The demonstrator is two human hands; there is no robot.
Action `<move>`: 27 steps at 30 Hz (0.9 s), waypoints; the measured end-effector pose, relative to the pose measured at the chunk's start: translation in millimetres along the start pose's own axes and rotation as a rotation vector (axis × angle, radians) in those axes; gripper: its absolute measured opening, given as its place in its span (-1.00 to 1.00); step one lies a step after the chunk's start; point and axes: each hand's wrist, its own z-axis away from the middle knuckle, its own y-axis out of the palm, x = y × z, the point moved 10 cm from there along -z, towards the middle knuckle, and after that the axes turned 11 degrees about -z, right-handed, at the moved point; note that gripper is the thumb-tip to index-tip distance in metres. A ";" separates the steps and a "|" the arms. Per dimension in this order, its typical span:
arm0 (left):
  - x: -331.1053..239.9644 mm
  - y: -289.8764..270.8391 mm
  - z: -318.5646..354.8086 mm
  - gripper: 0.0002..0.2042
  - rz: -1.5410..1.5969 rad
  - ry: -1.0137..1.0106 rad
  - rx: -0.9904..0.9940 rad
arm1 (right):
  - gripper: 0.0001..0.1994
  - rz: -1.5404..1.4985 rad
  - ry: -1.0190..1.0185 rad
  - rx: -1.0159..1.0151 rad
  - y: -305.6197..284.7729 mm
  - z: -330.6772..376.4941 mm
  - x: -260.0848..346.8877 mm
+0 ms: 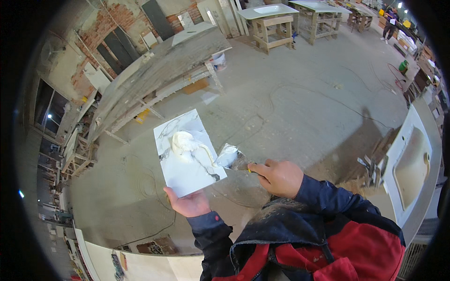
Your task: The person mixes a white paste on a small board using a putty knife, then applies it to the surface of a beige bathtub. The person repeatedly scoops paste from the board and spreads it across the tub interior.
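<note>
A rectangular white tile with grey marble veining (187, 175) rests tilted on my left hand (191, 203), which grips its lower edge from beneath, thumb at the corner. On the tile's upper part sits a mound of cream-white paste (184, 142), with a smear trailing toward its right edge. My right hand (282, 179) is closed round the handle of a putty knife (240, 161). White paste coats the left part of its blade, whose tip is at the tile's right edge; whether they touch I cannot tell.
A white sink top with a beige basin (397, 206) stands close on my right, with metal tools beside it. A long dusty worktable (164, 63) runs along the left. Wooden stands (272, 35) carry white tops at the back. Cables cross the floor. A person (390, 23) stands far right.
</note>
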 end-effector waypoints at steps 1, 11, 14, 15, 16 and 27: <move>0.8 6.6 -14.2 -0.41 -0.027 0.022 -0.005 | -0.64 -0.010 -0.003 0.012 -4.2 -15.8 -6.1; 62.9 133.7 -103.2 -0.26 -0.302 0.289 0.099 | -0.71 -0.256 -0.004 -0.070 -83.0 -141.5 -75.9; 94.0 167.7 -133.9 -0.24 -0.311 0.222 0.232 | -0.73 -0.264 0.071 -0.187 -95.2 -200.9 -119.9; 108.2 177.3 -145.8 -0.24 -0.314 0.182 0.284 | -0.73 -0.270 0.099 -0.232 -107.2 -218.8 -139.8; 124.4 178.6 -164.3 -0.25 -0.326 0.122 0.286 | -0.74 -0.228 0.088 -0.262 -124.4 -233.9 -152.3; 279.0 297.6 -345.8 -0.33 -0.166 -0.454 0.869 | -0.76 0.168 0.015 -0.363 -247.2 -337.0 -229.1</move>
